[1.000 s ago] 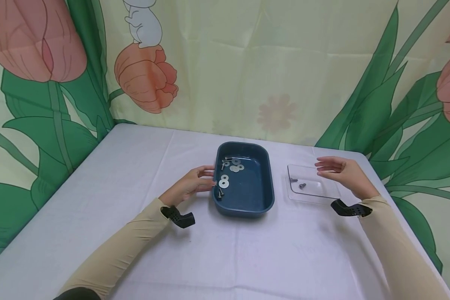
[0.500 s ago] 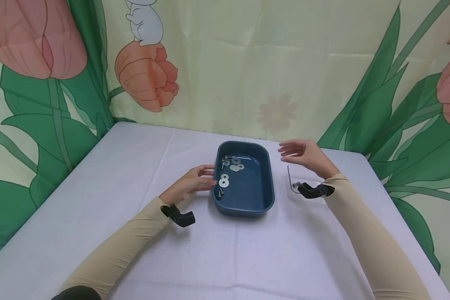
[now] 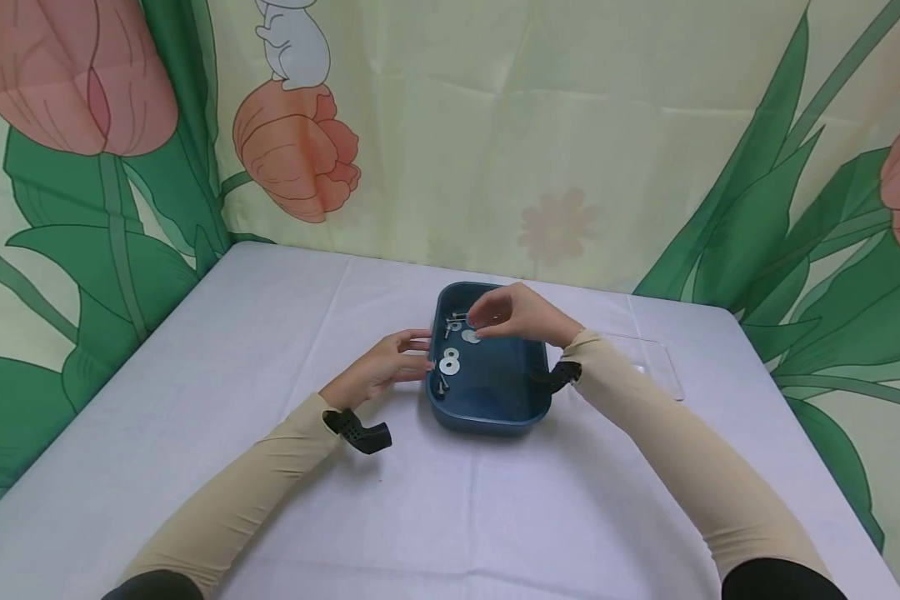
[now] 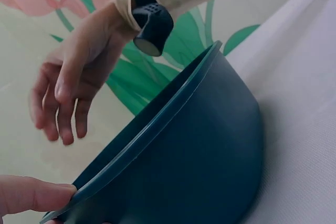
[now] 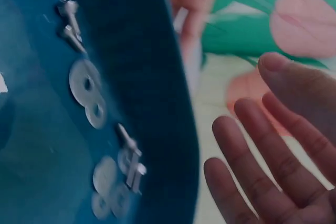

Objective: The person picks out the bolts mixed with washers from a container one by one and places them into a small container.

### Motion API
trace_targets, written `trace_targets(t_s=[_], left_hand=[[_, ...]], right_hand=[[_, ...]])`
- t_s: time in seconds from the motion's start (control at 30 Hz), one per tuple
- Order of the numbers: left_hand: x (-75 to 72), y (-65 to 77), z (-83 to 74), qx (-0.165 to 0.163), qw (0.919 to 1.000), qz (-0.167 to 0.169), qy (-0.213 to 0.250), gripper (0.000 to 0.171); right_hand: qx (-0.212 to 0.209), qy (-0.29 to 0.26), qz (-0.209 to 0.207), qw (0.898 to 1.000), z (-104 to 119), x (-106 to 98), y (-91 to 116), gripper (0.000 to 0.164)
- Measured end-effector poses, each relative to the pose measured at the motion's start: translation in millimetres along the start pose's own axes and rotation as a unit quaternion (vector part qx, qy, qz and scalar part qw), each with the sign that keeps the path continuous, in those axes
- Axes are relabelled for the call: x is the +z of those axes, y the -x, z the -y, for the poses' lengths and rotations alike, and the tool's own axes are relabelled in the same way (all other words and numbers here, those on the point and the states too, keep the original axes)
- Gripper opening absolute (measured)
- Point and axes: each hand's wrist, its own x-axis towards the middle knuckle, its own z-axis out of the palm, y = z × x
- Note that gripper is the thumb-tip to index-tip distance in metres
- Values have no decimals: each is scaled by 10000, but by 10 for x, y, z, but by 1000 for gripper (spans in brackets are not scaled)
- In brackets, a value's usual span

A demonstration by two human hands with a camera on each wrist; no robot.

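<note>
Head view. My left hand (image 3: 390, 362) pinches the left rim of the dark blue plastic tray (image 3: 487, 400), which stands upright on the white tablecloth (image 3: 322, 517). My right hand (image 3: 521, 315) hangs over the tray's far part. Washers (image 3: 443, 367) and small bolts (image 3: 442, 387) lie along the tray's left side. The clear plastic plate (image 3: 660, 362) lies to the right of the tray, partly hidden by my right sleeve (image 3: 645, 417). The black wrist mount (image 3: 566, 372) on that arm sits close to the right wall; a low wrist could knock the wall and jolt the loose hardware.

Left wrist view. My left thumb (image 4: 42, 195) rests at the rim, its fingers mostly out of frame. My right hand's fingers are loosely bent and hold nothing. Pressing too hard on this one edge could tip the tray or slide it across the cloth.

Right wrist view. My right fingers are spread, with nothing between them. The washers lie flat, some overlapping, so a fingertip may skid over them or lift two together. Bolts rest against washers in the far cluster; a hurried pinch there could scatter both.
</note>
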Motion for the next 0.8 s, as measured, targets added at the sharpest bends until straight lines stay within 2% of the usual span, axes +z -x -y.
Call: trace_targets(t_s=[0.17,0.37,0.6,0.8], left_hand=[[-4,5,-2,-15,10000,62,31,62],[-19,-9,4,-7,9999,117,72,62],[-15,-19,17,29,9999,97,77,62],[-14,-5,0,18,9999,79,80,63]], right_hand=[[-344,89,645,9973,-27,216,-185,28],[-359,154,1163,9924,-149,448,-336,20],[-428,523,1371,9883,-285,595,-446,16],[-410,844,1452,9849,-293,635,-474,14]])
